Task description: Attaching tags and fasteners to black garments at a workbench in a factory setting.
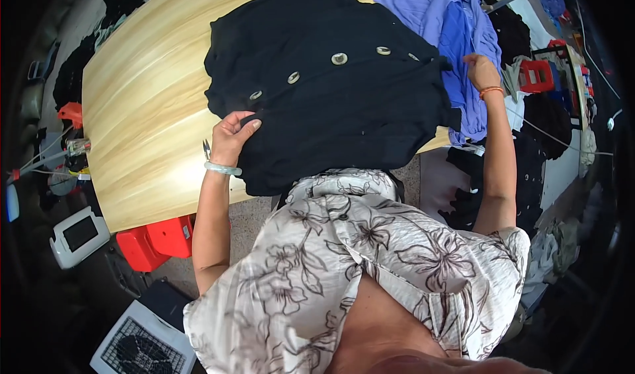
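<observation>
A black garment with a row of several large round buttons lies spread over the near part of the table. My left hand is closed in a pinch on its left edge. Two thin dark points, like the tips of thread snips, stick out beside my left wrist; whether the hand holds them is hidden. My right hand is closed, fingers pressed together, just off the garment's right edge and over a purple-blue garment. What its fingers pinch is too small to make out.
The wood-patterned table stretches to the left. Red plastic stools stand under its near left edge. A white appliance with a dark panel and a fan-like grille are at the lower left. Dark clothes and a red stool are on the right.
</observation>
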Demonstrator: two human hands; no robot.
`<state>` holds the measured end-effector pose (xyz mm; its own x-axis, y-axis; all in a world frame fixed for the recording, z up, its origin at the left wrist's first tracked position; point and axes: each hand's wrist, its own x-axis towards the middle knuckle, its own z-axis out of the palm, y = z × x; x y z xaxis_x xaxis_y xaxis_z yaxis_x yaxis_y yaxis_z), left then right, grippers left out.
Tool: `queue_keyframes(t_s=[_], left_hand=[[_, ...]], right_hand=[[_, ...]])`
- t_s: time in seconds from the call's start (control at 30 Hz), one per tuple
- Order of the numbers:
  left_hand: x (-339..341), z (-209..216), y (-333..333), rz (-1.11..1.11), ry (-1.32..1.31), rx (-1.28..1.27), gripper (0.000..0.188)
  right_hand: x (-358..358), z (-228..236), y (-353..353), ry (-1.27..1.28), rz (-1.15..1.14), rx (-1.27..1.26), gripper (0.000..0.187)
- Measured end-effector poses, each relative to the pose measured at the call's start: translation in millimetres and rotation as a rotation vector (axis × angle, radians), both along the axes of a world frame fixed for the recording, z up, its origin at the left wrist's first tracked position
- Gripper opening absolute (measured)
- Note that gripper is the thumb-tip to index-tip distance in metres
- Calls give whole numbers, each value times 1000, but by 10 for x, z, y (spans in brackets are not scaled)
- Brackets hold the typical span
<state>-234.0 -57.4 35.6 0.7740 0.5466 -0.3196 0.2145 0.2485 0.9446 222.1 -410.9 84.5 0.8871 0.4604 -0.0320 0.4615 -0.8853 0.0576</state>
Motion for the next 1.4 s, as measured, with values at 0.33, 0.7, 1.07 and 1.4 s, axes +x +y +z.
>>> queue_keyframes(t_s=[0.33, 0.7, 1.07, 1.4], left_hand=[[-61, 117, -34, 107, 227, 44, 24], [-142, -123, -105, 65, 25, 269, 16], [22, 219, -160, 220, 76, 907, 13], [531, 249, 174, -399, 127, 1195, 23]], right_hand=[[-1903, 1890, 780, 263, 1063, 1393, 20], [-2460, 2177, 498, 277, 1342, 1556, 20], [-2671, 2247, 458, 347, 1458, 1681, 21], [-2719, 2263, 491, 342, 1484, 1741, 23]])
